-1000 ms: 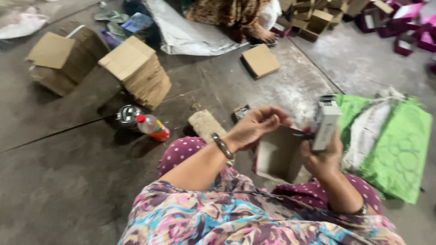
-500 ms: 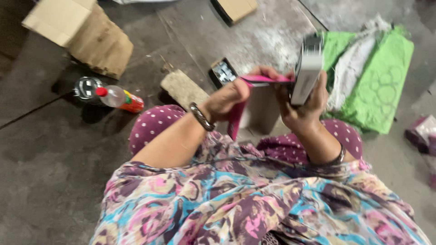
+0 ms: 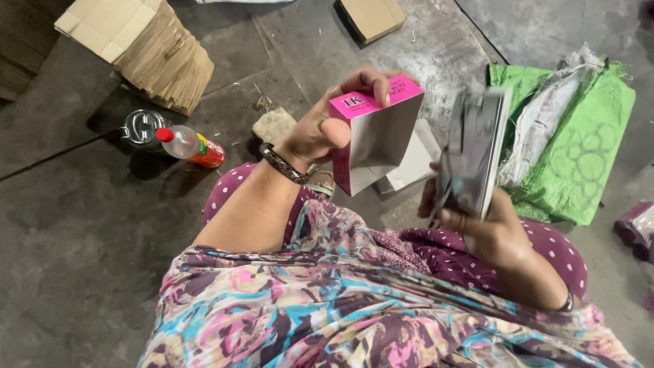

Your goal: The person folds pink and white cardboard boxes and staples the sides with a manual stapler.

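A: Head view. Left hand (image 3: 320, 129) clamped on the open pink-and-white cardboard carton (image 3: 378, 133), held above the lap.

B: Light, thin, crushable; grip the edges. Right hand (image 3: 490, 228) clasps a blurred grey flat pack (image 3: 477, 150), hands apart.

Soft, even daylight fills the place; shadows on the floor (image 3: 82, 225) are faint. The grey stack (image 3: 473, 153) in the right hand (image 3: 494, 232) is motion-blurred; everything else looks sharp.

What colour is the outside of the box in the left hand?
Bright pink outside, white inside; the open box shows clearly in the head view.
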